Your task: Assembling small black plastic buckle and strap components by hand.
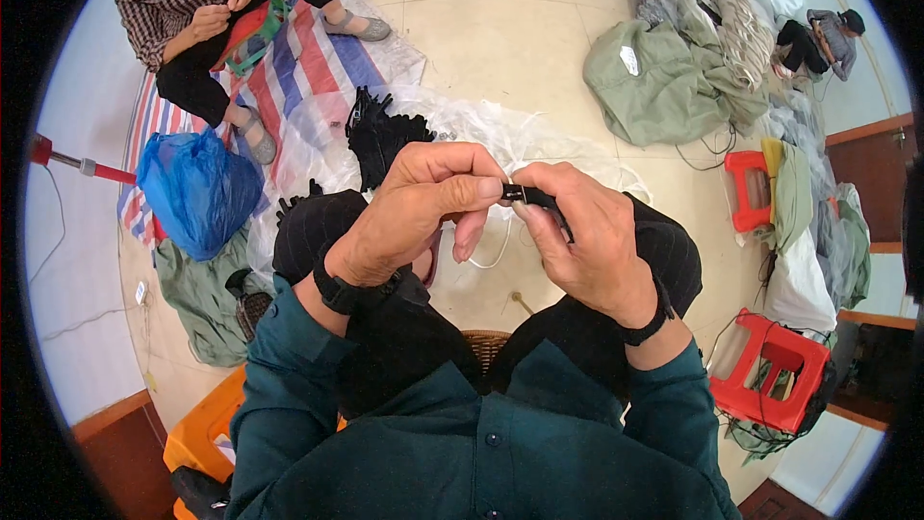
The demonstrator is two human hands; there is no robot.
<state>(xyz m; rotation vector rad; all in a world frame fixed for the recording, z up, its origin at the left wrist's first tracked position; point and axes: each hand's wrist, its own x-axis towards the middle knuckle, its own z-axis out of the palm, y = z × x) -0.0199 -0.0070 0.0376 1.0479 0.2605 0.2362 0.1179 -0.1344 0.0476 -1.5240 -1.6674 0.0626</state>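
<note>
Above my lap, both hands meet at a narrow black strap (539, 198) with a small shiny fitting near its left end. My left hand (414, 202) pinches that end between thumb and forefinger, its lower fingers curled beneath. On the other side, my right hand (587, 231) grips the strap between thumb and fingers, and the strap bends down into the palm. A thin white cord (502, 246) loops below the hands; where it attaches is hidden. Just beyond my left hand, a heap of black strap-like pieces (385, 140) rests on clear plastic sheeting (472, 120).
At the upper left, another person's hands (226, 8) work over a striped sheet (298, 48). Nearby is a blue plastic bag (197, 193). Red stools (770, 376) and green cloth sacks (654, 82) stand on the right. An orange stool (202, 424) is at lower left.
</note>
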